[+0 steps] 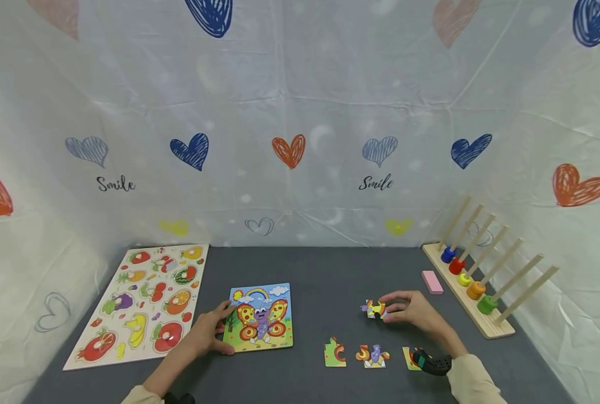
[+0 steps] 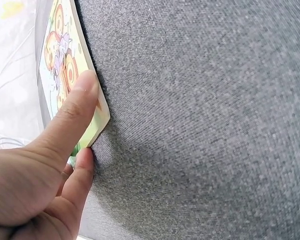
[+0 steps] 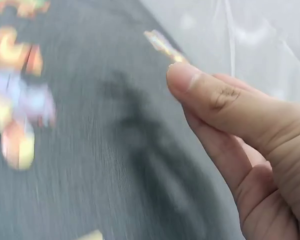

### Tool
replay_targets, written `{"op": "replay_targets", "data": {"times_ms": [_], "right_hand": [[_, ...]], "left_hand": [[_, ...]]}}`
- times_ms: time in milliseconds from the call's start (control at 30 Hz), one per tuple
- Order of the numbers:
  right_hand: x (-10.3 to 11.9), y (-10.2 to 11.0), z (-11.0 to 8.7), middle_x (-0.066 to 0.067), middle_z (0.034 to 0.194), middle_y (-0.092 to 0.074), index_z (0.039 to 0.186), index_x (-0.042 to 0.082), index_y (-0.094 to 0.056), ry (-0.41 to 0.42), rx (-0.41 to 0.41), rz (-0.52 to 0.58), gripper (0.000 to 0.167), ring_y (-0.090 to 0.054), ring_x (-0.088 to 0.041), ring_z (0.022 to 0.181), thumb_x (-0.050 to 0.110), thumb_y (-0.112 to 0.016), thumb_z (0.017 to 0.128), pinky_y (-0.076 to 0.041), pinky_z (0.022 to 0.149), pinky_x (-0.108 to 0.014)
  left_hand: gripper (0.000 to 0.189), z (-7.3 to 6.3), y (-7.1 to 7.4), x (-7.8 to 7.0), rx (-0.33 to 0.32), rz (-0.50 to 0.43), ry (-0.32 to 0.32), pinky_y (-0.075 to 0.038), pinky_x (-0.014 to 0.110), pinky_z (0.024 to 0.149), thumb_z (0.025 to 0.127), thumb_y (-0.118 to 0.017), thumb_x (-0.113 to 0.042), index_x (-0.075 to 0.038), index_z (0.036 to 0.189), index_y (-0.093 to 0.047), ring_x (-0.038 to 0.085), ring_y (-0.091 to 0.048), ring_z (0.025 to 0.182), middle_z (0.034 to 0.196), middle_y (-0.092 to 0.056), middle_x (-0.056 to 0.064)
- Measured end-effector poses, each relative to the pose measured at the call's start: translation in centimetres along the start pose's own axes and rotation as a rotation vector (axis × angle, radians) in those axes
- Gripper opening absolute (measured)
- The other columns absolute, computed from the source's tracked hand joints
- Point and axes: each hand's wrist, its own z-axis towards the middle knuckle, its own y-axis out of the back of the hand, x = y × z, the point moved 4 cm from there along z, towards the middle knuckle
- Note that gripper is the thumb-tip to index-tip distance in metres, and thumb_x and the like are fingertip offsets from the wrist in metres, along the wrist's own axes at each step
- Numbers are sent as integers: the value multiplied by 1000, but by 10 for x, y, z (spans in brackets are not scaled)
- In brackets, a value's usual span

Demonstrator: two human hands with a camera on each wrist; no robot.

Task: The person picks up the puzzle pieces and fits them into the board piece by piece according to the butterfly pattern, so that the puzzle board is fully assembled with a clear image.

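Note:
My left hand [image 1: 205, 335] grips the lower left corner of a square butterfly picture board [image 1: 262, 317] on the dark table. In the left wrist view, the thumb lies along the board's edge [image 2: 102, 112] and the other fingers reach around the corner. Over to the right, my right hand [image 1: 415, 310] pinches a small puzzle piece [image 1: 373, 308] between thumb and fingers. The right wrist view shows that piece [image 3: 162, 45] edge-on, above the table, with the hand's shadow below. Nearer me lie a green and red puzzle piece [image 1: 330, 357] and a purple-bodied one [image 1: 375, 356].
Another puzzle piece [image 1: 409, 359] is partly hidden by the right wrist's black strap [image 1: 433, 363]. A fruit board [image 1: 143, 303] lies at the left. At the right stand a pink block [image 1: 432, 282] and a wooden peg rack [image 1: 499, 330] with coloured rings. A heart-printed curtain [image 1: 330, 191] closes the back.

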Motion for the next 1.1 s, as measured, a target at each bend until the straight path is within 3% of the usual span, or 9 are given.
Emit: {"op": "replay_targets", "data": {"times_ms": [333,600,833,967,1100], "right_hand": [[15,-50,40,-28,112,-60,114,-17,-61,107,29,73,43,-67,-15,82,-2,-77,77,-55,72,-35],[27,-102,68,-23,111,-59,113,-15,-63,117,75,122,40,-68,-18,84,-4,-76,77,-55,75,-38],[38,-146,86,-23,110,-60,112,-13,-64,109,90,130,36,-68,-29,85,-8,-74,77,-55,73,-37],[41,-169,94,-21,107,-62,111,-11,-66,122,76,93,36,-67,-32,87,-7,-76,76,-55,71,-34],[44,-186,99,-15,96,-67,106,-5,-70,154,30,-47,34,-69,-24,80,-3,-80,73,-53,70,-28]], "left_hand": [[91,1,-2,-1,-6,-16,8,-46,44,85,56,-93,-17,7,134,-51,21,-53,91,138,-44,27],[89,0,-1,0,-24,-4,17,-46,45,86,56,-93,-16,6,132,-53,23,-52,93,138,-45,27],[90,1,-2,0,-20,6,33,-45,47,89,55,-93,-16,5,133,-53,23,-52,93,138,-45,26],[89,0,-1,0,-16,-2,39,-42,51,93,57,-93,-16,5,133,-52,28,-53,101,140,-43,27],[90,-1,-2,0,-15,-11,34,-43,50,92,56,-93,-15,6,133,-52,28,-55,103,140,-43,27]]}}
